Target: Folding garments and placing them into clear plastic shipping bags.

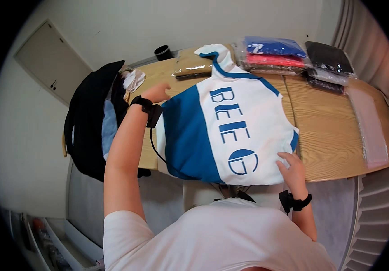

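A white and teal hooded garment [186, 135] lies spread on the wooden table [328, 126], big teal lettering running down its white part and its hood toward the back. My left hand [157, 92] is at the garment's upper left edge, fingers loosely curved and apart, holding nothing I can see. My right hand [291, 169] rests at the garment's lower right side, fingers spread and touching or just over the fabric. Both wrists wear black devices; a cable hangs from the left one across the garment's edge.
A heap of dark clothing [86, 117] sits at the left. Bagged folded garments [273, 54] in blue, red and other colours, a dark bagged stack [325, 58], a tan package [190, 63] and a black cup [163, 52] line the back. A pink bagged item [368, 122] lies right.
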A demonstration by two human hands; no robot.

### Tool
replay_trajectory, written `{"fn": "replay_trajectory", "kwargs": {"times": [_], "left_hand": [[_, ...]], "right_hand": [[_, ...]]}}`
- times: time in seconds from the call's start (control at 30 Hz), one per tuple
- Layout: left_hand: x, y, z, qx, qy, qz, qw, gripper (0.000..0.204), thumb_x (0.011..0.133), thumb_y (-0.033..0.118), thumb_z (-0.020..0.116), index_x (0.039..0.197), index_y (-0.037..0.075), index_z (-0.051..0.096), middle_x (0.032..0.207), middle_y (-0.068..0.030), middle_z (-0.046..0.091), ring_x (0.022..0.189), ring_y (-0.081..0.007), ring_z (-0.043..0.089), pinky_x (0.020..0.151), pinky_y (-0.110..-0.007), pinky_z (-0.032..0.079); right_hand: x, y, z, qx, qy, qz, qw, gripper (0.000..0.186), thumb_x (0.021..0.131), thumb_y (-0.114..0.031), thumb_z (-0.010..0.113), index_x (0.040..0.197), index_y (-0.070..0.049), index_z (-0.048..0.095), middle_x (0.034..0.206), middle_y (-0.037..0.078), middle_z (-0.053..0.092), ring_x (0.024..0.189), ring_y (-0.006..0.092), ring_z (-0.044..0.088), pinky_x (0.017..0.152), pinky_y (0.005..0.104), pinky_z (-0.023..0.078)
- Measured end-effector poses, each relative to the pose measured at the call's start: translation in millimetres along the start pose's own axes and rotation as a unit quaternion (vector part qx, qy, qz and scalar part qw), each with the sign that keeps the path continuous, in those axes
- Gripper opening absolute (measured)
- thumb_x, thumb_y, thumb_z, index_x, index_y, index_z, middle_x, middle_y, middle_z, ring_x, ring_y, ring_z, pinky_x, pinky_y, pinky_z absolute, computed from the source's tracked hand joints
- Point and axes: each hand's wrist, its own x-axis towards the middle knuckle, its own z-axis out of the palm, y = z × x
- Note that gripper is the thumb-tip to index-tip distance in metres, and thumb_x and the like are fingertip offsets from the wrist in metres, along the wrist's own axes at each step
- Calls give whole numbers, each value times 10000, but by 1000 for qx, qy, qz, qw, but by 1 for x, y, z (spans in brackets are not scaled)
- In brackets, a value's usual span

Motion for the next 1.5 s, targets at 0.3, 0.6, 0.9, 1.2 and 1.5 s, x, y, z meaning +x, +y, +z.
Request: {"fn": "replay_trajectory", "kwargs": {"times": [0.3,0.6,0.9,1.2,1.5], "left_hand": [[-43,-31,50,-57,-5,-147,987,497,743,212,739,1168,42,545,1019,-173,630,897,-286,649,679,-403,531],[6,-76,43,31,222,-136,965,261,708,109,702,920,10,586,968,-236,600,920,-426,567,763,-490,457],[23,-86,70,87,151,-208,962,512,799,79,581,1283,39,421,1302,-276,439,1142,-434,478,955,-467,416],[-158,25,41,36,263,-41,963,306,826,116,617,1107,10,557,1074,-188,586,1029,-372,532,865,-409,434],[-285,70,164,-332,333,-340,814,367,940,312,514,774,-10,568,690,-94,602,625,-180,574,561,-333,426]], "right_hand": [[-3,-5,3,-9,13,47,999,229,750,-105,694,975,-84,660,846,102,612,748,283,578,657,335,465],[-11,-14,0,-20,-22,118,993,252,752,-97,690,1001,-73,655,877,108,614,803,286,592,684,329,472],[-7,-18,26,-49,50,22,997,294,785,-81,647,1077,-58,622,918,137,598,858,319,584,732,355,475],[-5,-8,30,-28,57,36,997,316,812,-68,626,1126,-71,603,1052,150,620,971,322,589,822,350,471],[-31,-3,26,160,204,110,959,320,881,-57,573,1195,-12,535,943,62,565,825,100,491,746,233,428]]}}
